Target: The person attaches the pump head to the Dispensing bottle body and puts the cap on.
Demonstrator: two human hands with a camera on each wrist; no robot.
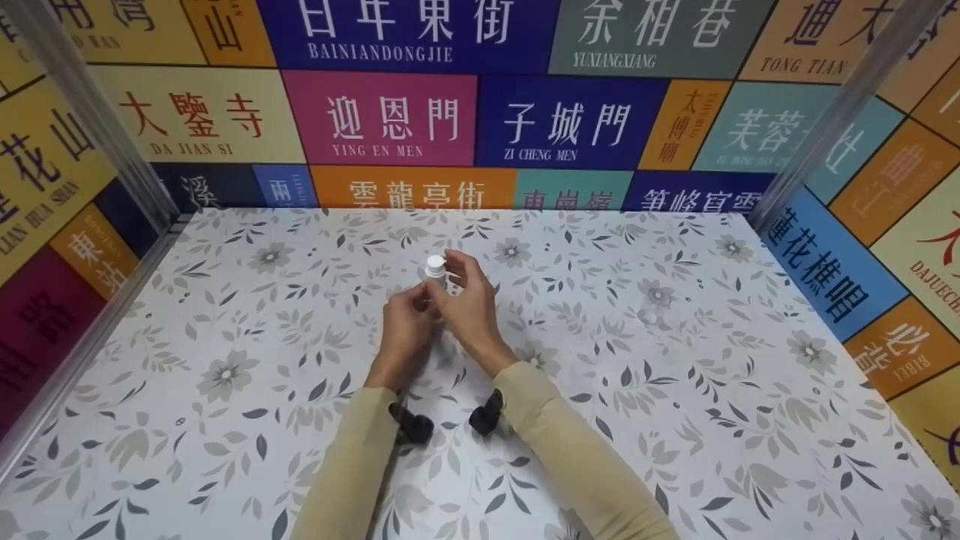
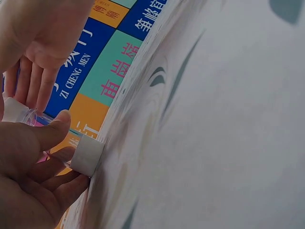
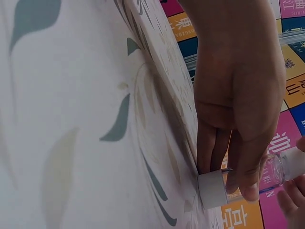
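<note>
A small clear bottle (image 3: 271,172) with a white cap (image 1: 436,262) stands upright, its white lower end (image 2: 88,155) close over the patterned tabletop. My left hand (image 1: 409,319) grips it low down, thumb and fingers around the clear body just above that white end. Higher up, my right hand (image 1: 471,304) has thumb and index finger curled about the cap. Other fingers of the right hand (image 2: 33,78) hang nearly straight beside the bottle's neck. In the right wrist view only part of the right hand (image 3: 288,202) shows, at the cap end.
The tabletop (image 1: 225,435) has a grey leaf and flower print. A small see-through item (image 1: 651,313) lies to the right. Panels with colourful place names (image 1: 380,120) stand behind and at both sides, with clear corner strips. Black wrist cameras (image 1: 415,427) sit below both hands.
</note>
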